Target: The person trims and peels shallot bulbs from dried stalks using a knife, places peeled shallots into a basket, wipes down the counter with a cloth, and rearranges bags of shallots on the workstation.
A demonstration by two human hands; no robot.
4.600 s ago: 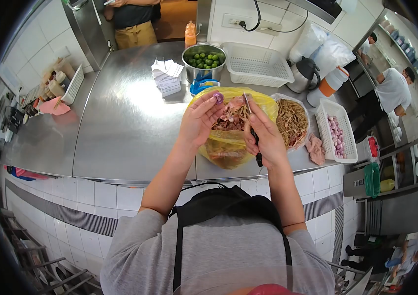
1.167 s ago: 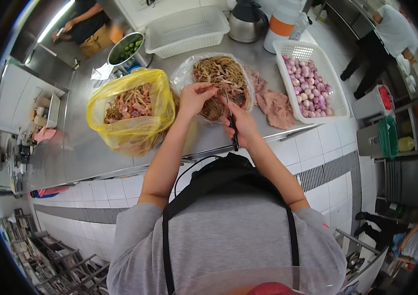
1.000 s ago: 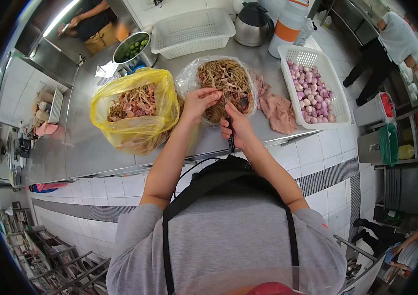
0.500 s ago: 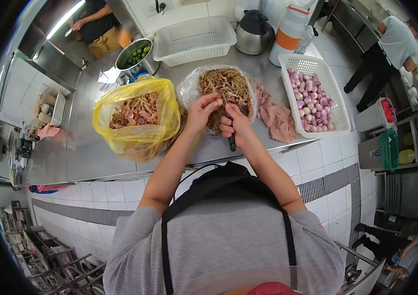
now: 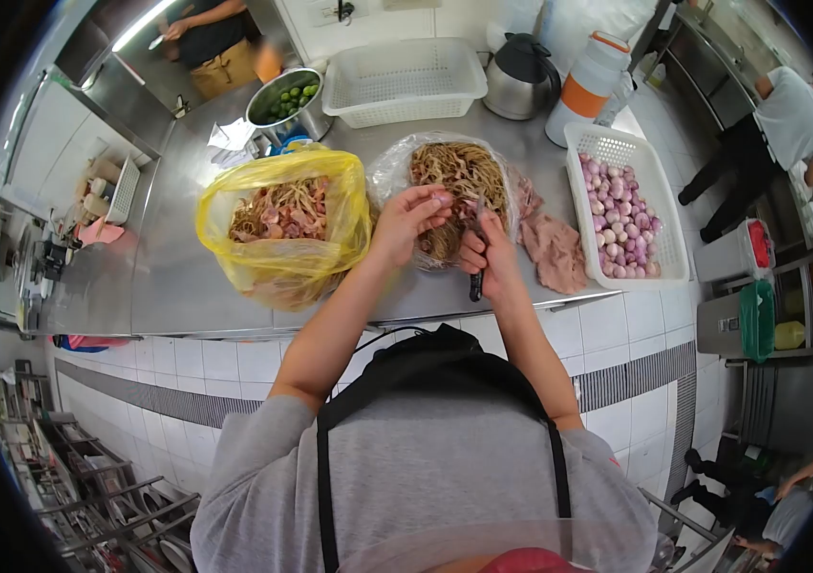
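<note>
My left hand (image 5: 408, 223) pinches a small pinkish shallot (image 5: 442, 199) at its fingertips, mostly hidden. Close to its right, my right hand (image 5: 492, 256) is closed around the black handle of a small knife (image 5: 476, 284), the blade pointing up and away from me. Both hands are over the near side of a clear plastic bag (image 5: 389, 172) that holds shallots with long dry stalks (image 5: 454, 170). Left of my forearm stands an open yellow plastic bag (image 5: 220, 263), with dry stalks and reddish skins (image 5: 290, 222) inside.
A white basket of peeled shallots (image 5: 621, 220) stands at the right, beside a crumpled pinkish cloth (image 5: 552, 253). Along the back are a pot of green limes (image 5: 263, 110), a white perforated basket (image 5: 402, 84), a steel jug (image 5: 516, 81) and an orange-banded container (image 5: 583, 95). Other people stand farther off.
The view has shifted, so the table items appear farther right. My hands have moved slightly apart, and the knife blade is now clear of my left fingers.
</note>
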